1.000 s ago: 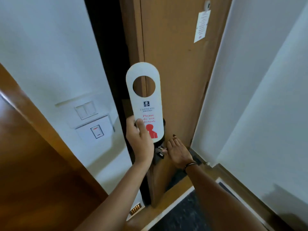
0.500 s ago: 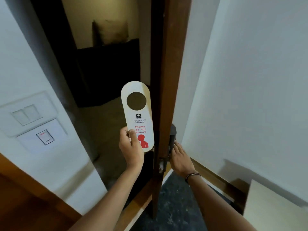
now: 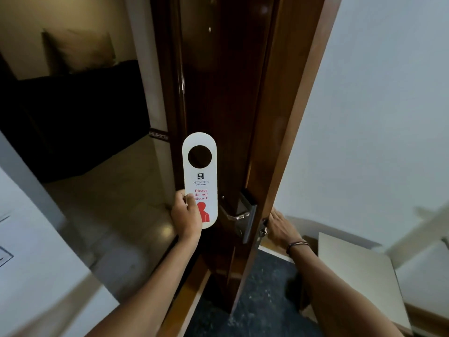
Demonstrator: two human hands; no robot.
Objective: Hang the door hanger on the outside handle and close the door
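My left hand [image 3: 185, 216] pinches the lower left edge of the white door hanger [image 3: 199, 181] and holds it upright. The hanger has a round hole at the top and red "Please do not disturb" print. It sits just left of the silver outside handle [image 3: 234, 216] on the dark wooden door [image 3: 226, 93], close to it but apart. The door stands open, with its edge towards me. My right hand [image 3: 279, 227] is on the door's inner side at handle height. Its fingers reach the inside handle and are mostly hidden by the door edge.
Through the doorway is a dim corridor with a pale floor [image 3: 116, 203] and dark furniture [image 3: 73, 117]. A white wall [image 3: 376, 117] lies close on the right, with a white board [image 3: 359, 276] leaning low against it. Dark flooring [image 3: 255, 300] lies below, and a switch plate [image 3: 4, 256] is at the far left.
The door has swung further open, so its outer face and silver handle now show. My left hand has carried the hanger down and right, close to that handle. My view has turned towards the corridor.
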